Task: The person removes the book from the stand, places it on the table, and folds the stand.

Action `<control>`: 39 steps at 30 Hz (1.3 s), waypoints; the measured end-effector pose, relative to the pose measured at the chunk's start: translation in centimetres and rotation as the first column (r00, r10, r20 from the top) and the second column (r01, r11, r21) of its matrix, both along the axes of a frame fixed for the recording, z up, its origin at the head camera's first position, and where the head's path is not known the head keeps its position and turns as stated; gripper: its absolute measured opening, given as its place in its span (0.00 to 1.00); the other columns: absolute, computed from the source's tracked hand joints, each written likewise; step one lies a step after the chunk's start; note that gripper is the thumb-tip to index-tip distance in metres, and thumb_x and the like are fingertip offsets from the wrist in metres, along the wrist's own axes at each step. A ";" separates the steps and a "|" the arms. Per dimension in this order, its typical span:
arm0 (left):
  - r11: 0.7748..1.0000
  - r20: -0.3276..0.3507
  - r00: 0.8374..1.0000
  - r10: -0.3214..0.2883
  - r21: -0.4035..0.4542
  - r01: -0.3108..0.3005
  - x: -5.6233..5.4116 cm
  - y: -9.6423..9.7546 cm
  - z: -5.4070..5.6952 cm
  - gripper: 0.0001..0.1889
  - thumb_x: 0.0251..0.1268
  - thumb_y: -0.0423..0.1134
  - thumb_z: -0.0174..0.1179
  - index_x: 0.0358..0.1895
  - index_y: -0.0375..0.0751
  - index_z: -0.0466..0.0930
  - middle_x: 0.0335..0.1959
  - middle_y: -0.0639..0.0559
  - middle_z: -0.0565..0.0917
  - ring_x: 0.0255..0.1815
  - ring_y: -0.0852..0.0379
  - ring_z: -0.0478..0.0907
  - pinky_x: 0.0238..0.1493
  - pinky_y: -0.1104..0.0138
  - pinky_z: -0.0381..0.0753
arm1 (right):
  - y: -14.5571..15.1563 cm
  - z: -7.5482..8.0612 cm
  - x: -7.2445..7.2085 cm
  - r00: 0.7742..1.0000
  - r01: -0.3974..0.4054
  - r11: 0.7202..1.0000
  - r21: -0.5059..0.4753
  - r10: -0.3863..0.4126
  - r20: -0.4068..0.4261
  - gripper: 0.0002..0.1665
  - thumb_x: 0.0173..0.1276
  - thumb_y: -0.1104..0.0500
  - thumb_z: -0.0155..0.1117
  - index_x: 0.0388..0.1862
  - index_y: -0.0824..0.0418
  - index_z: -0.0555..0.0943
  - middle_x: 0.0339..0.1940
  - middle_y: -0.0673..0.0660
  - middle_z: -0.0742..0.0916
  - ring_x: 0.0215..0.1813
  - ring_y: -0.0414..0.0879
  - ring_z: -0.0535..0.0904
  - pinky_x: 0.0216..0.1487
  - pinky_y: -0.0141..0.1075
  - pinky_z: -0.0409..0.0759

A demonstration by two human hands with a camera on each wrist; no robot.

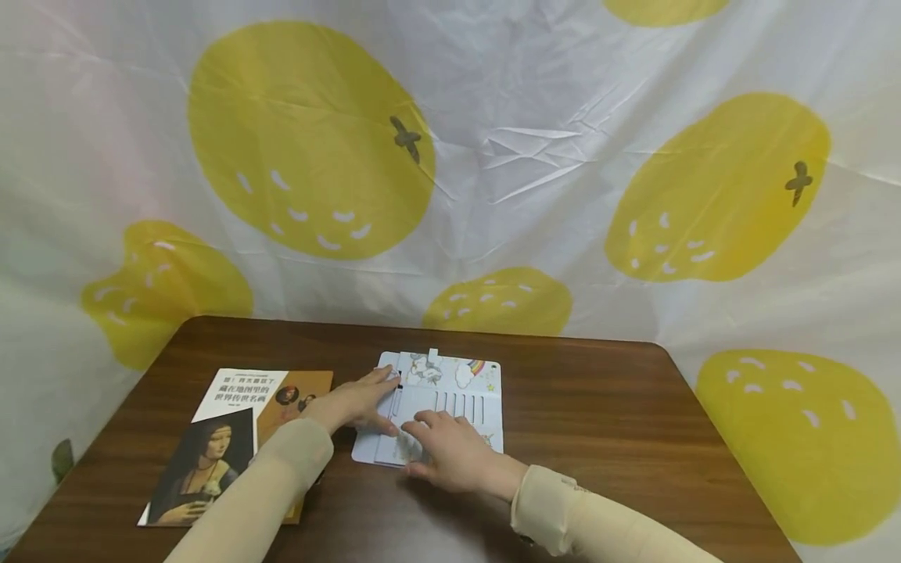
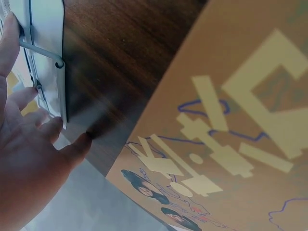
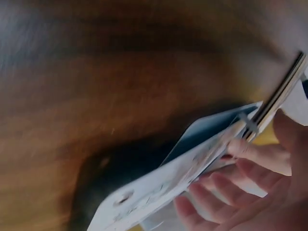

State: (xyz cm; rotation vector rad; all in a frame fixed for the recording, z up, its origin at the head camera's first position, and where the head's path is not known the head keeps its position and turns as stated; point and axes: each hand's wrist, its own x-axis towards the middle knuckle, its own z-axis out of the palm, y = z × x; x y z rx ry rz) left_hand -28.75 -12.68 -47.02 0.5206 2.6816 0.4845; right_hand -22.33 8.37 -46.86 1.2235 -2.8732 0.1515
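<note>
A thin book stand (image 1: 450,391) lies on the table, white with unicorn and rainbow prints and a row of long slots. My left hand (image 1: 360,400) spreads over its left side, fingertips on the panel and thumb toward the middle. In the left wrist view a bent wire arm (image 2: 41,49) crosses the stand's pale edge, close to the fingers. My right hand (image 1: 457,452) rests at the near edge, fingers loosely bent over the slotted part. The right wrist view shows the stand's printed panel (image 3: 159,187) edge-on beside the fingers.
Left of the stand lies a book (image 1: 218,461) with a portrait painting on its brown and white cover, partly behind the left sleeve (image 1: 246,500). Both rest on a dark wooden table (image 1: 598,438). A white curtain (image 1: 528,172) with yellow fruit prints hangs behind it.
</note>
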 end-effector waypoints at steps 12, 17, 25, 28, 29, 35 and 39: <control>1.000 0.001 1.000 -0.024 0.018 0.024 0.3 0.2 -0.6 0.50 0.55 0.56 0.70 0.76 0.40 0.55 0.79 0.40 0.46 0.78 0.42 0.42 0.71 0.42 0.49 | -0.5 -1.2 1.0 0.993 0.029 0.994 0.101 -0.017 -0.117 0.24 0.61 0.48 0.70 0.56 0.50 0.79 0.57 0.50 0.81 0.54 0.50 0.77 0.44 0.46 0.78; 1.000 0.002 1.000 -0.025 0.016 0.025 0.2 0.3 -0.4 0.50 0.55 0.56 0.69 0.77 0.41 0.55 0.79 0.41 0.46 0.78 0.42 0.41 0.71 0.42 0.48 | -0.4 -1.2 0.8 0.992 0.038 0.994 0.100 -0.025 -0.125 0.24 0.60 0.48 0.71 0.55 0.50 0.80 0.56 0.49 0.82 0.52 0.49 0.78 0.44 0.45 0.78; 0.999 -0.007 1.000 -0.023 0.023 0.024 0.3 0.6 -0.2 0.48 0.55 0.54 0.70 0.76 0.39 0.57 0.79 0.40 0.48 0.78 0.41 0.43 0.71 0.42 0.50 | -0.2 -1.3 0.7 0.991 0.042 0.996 0.079 -0.031 -0.129 0.24 0.60 0.46 0.71 0.55 0.49 0.80 0.56 0.47 0.82 0.52 0.48 0.78 0.41 0.45 0.77; 0.999 -0.032 0.999 -0.034 0.024 0.035 0.3 0.4 -0.3 0.48 0.55 0.54 0.71 0.75 0.39 0.58 0.78 0.39 0.49 0.77 0.40 0.45 0.70 0.43 0.52 | -0.3 -1.0 0.7 0.991 0.041 0.996 0.078 -0.031 -0.127 0.26 0.60 0.44 0.70 0.57 0.49 0.79 0.57 0.49 0.81 0.54 0.49 0.77 0.43 0.46 0.78; 0.999 -0.045 0.998 -0.038 0.026 0.039 0.2 0.3 -0.4 0.47 0.55 0.54 0.71 0.75 0.39 0.59 0.78 0.39 0.50 0.77 0.40 0.46 0.70 0.43 0.53 | -0.3 -0.8 0.7 0.992 0.045 0.996 0.081 -0.034 -0.124 0.27 0.61 0.43 0.70 0.58 0.49 0.79 0.58 0.51 0.81 0.55 0.50 0.77 0.43 0.46 0.78; 0.999 -0.082 0.996 -0.015 0.039 0.018 0.6 -0.2 -0.2 0.42 0.59 0.52 0.68 0.74 0.39 0.62 0.77 0.36 0.53 0.75 0.37 0.51 0.68 0.41 0.57 | -0.2 1.0 0.5 0.991 0.074 0.992 0.104 -0.061 -0.121 0.32 0.65 0.40 0.64 0.64 0.50 0.75 0.65 0.58 0.76 0.63 0.54 0.73 0.51 0.51 0.77; 1.000 -0.119 0.993 0.008 0.018 -0.006 1.1 -0.4 0.0 0.40 0.62 0.53 0.66 0.74 0.39 0.62 0.76 0.33 0.52 0.75 0.36 0.50 0.67 0.39 0.56 | 0.3 2.0 0.3 0.989 0.100 0.988 0.114 -0.087 -0.121 0.32 0.70 0.37 0.58 0.67 0.51 0.73 0.69 0.59 0.73 0.66 0.56 0.70 0.55 0.55 0.75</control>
